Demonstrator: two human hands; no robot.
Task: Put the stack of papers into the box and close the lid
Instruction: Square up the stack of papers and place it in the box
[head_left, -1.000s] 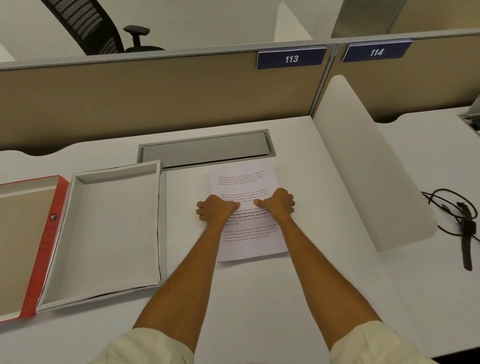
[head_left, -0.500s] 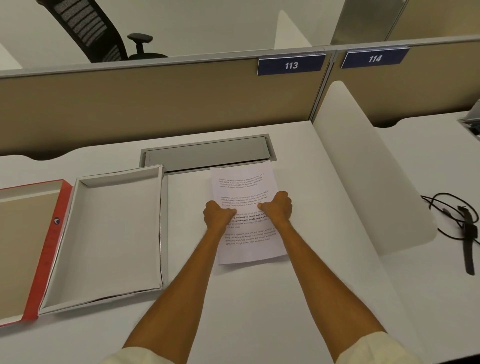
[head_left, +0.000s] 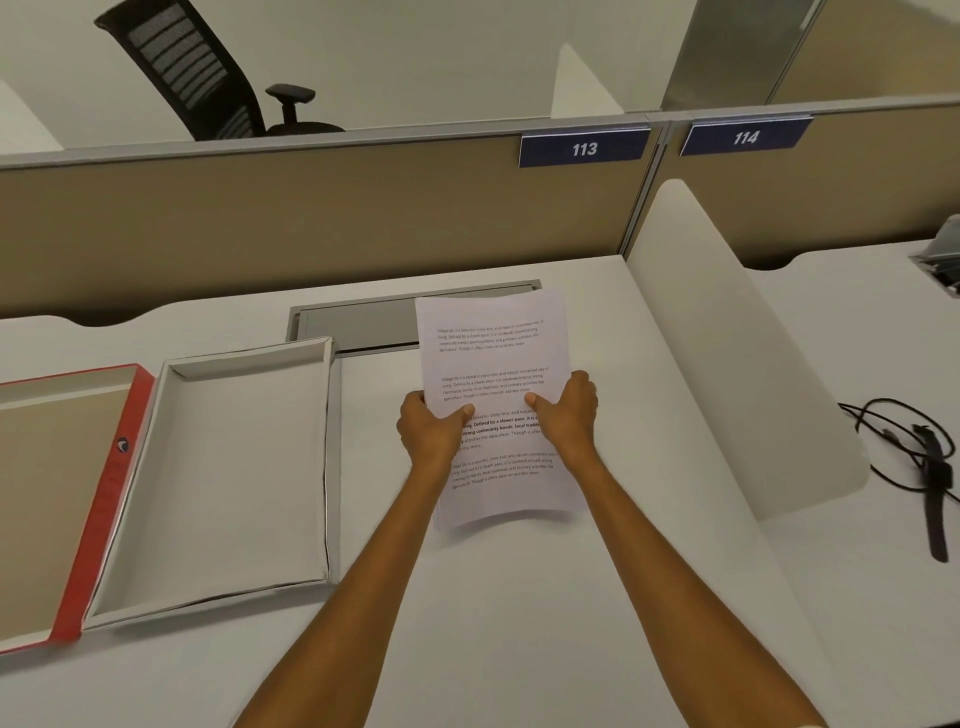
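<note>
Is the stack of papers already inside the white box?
No, both hands, left hand and right hand, hold the stack of papers beside the white box, which shows only bare floor.

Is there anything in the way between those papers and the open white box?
Nothing visible. Both hands, left and right, hold the papers above the desk. The box sits open and empty just to their left, with only bare desk between.

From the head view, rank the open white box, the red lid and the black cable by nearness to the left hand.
1. Open white box: just left of the left hand.
2. Red lid: farther left, beyond the box.
3. Black cable: far right, past the white divider.
</note>
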